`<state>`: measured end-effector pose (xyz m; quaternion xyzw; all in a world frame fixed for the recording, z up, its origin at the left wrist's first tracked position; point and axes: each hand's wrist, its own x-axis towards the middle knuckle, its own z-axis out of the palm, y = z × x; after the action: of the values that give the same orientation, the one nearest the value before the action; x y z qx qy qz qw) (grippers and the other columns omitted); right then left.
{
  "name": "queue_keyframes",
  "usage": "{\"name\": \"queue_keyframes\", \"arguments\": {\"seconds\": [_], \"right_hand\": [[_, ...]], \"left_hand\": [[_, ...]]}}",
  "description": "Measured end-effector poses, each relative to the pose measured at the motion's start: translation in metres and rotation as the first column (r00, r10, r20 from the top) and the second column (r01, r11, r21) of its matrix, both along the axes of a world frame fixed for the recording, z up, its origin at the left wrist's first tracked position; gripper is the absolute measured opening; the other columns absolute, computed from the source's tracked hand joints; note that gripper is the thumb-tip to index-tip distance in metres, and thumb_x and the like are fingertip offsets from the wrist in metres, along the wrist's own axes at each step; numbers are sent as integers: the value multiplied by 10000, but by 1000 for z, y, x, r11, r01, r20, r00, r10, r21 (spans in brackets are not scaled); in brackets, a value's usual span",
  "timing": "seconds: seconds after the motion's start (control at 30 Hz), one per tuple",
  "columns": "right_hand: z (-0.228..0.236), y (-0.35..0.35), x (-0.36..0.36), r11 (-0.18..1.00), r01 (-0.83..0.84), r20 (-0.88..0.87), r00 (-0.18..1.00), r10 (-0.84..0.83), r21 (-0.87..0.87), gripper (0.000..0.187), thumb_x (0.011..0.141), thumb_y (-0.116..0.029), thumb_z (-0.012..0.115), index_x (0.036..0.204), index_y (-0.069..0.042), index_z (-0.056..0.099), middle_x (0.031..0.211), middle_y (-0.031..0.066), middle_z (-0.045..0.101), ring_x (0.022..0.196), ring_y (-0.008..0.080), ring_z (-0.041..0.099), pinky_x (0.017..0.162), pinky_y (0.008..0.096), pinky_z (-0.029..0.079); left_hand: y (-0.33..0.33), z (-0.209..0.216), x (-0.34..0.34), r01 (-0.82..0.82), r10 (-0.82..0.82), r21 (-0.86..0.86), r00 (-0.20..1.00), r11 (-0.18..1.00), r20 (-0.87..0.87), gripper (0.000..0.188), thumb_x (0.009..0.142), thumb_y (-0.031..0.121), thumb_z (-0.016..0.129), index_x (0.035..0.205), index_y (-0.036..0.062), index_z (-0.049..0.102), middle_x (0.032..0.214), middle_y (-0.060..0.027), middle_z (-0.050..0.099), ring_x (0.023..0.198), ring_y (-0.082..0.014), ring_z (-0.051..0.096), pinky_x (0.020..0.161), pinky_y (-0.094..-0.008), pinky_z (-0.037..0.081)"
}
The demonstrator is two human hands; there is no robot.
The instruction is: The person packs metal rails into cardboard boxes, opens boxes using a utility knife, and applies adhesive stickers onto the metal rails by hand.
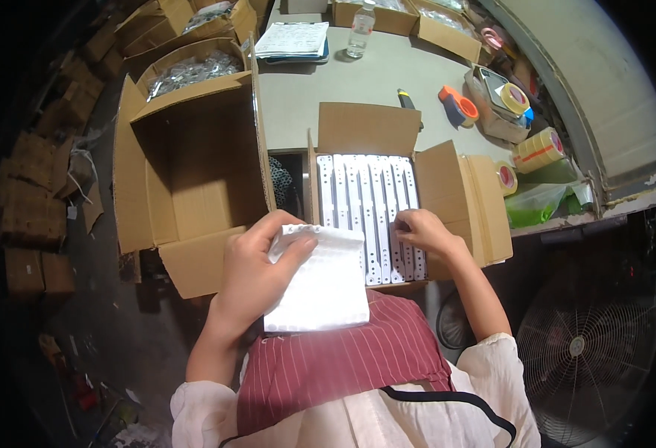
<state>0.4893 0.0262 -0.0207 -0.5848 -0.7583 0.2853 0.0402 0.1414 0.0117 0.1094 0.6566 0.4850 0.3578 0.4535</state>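
Striped maroon apron (343, 366): across my lap, nearest to me.
Left hand (257, 257): pinching the folded upper edge of a white bubble-textured sheet (320, 291), thumb on top.
White bubble-textured sheet: hanging from that pinch in front of my apron, overlapping the near left corner of the packed carton (369, 127) in my view.
Right hand (426, 230): fingers bent and drawn together at the perforated white bars (352, 187); I cannot tell whether they grip one.
Perforated white bars: side by side in the packed carton, their lengths running away from me.
Packed carton: flaps open, on my right-hand side of a larger open carton (186, 164).
Counter (298, 97): beyond the packed carton lies a utility knife (405, 98); right of it, an orange-and-blue tape dispenser (458, 106).
Far side: papers (293, 39) beside a clear bottle (361, 31).
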Motion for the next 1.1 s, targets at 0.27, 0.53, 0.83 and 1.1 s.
{"name": "queue_keyframes", "arguments": {"seconds": [0.27,0.53,0.83,1.1], "right_hand": [[-12,3,1,992,51,-72,996,-43,115,114,827,-85,621,906,-4,636,879,206,672,872,397,652,784,453,522],[-21,0,-18,987,-127,-168,976,142,94,150,824,-18,596,969,3,562,922,227,641,916,410,626,795,465,499],[-13,5,-18,978,96,-95,992,-80,187,111,864,-98,647,906,-19,582,884,145,670,826,361,649,709,442,511],[56,-6,-84,986,-48,-634,761,139,158,202,972,-179,619,1026,16,626,951,96,655,874,177,624,804,319,506]], "left_hand": [[-8,-6,-20,-107,125,-122,980,987,156,132,879,100,715,945,-6,673,786,-42,700,727,-74,631,642,-250,498],[-10,-8,-18,-13,46,-197,986,980,161,158,932,129,665,996,-15,667,828,-60,705,755,-91,643,666,-264,506],[-6,-17,-12,111,-96,-272,993,956,66,242,992,189,574,1068,-27,652,864,-129,707,783,-158,666,704,-320,510],[9,-27,22,194,-229,-186,954,963,-191,270,947,224,581,997,-26,671,807,-251,666,758,-388,677,695,-439,511]]}}
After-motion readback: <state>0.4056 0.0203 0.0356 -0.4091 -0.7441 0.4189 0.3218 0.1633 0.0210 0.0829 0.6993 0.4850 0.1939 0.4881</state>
